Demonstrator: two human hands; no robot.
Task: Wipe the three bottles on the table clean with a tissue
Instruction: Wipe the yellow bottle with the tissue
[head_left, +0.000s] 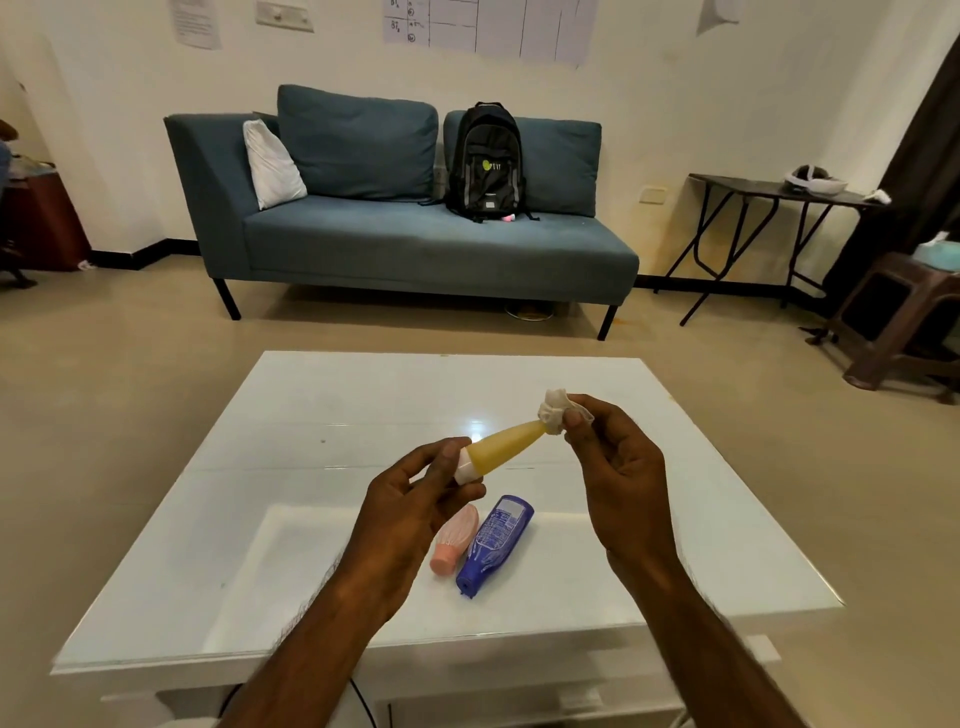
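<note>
My left hand grips the white cap end of a yellow tube-shaped bottle, held in the air above the white table and pointing up to the right. A crumpled white tissue is pinched in my right hand and wraps the bottle's narrow far end. On the table below my hands lie a small pink bottle and, touching its right side, a blue bottle, both on their sides.
A blue sofa with a black backpack and a white cushion stands beyond the table. At the right are a dark folding table and a brown stool. Bare floor surrounds the table.
</note>
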